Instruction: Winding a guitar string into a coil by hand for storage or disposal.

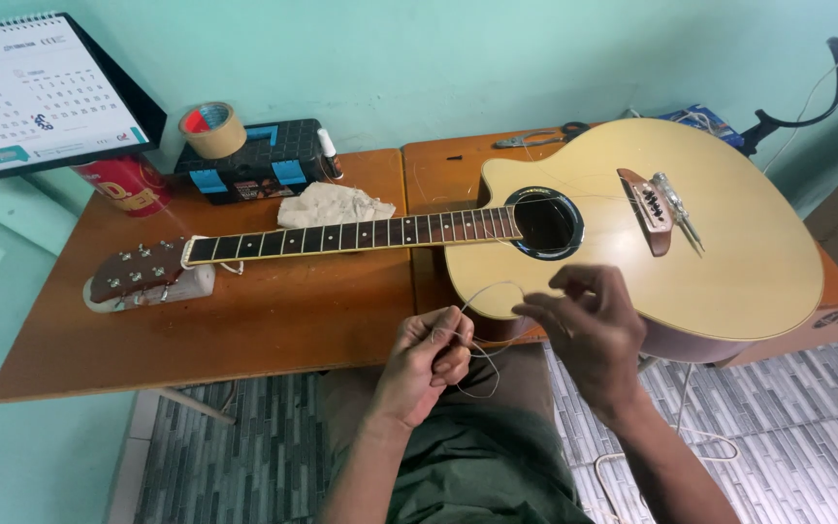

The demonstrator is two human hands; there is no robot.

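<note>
The left hand (429, 361) has its fingers curled tight, pinching a thin guitar string (485, 291). The right hand (589, 330) has its fingers partly open, with the tips pinching the same string a little way off. The string makes a loop between the two hands and hangs down under the left fingers. Just past the fingers, a pale guitar (720, 252) lies flat on the brown table (273, 320). Its long neck reaches off past the left fingers. Farther back sit a white cloth (332, 206) and a roll of tape (212, 130).

Glossy wooden guitar (729, 243) — thin wire string (485, 291)
</note>
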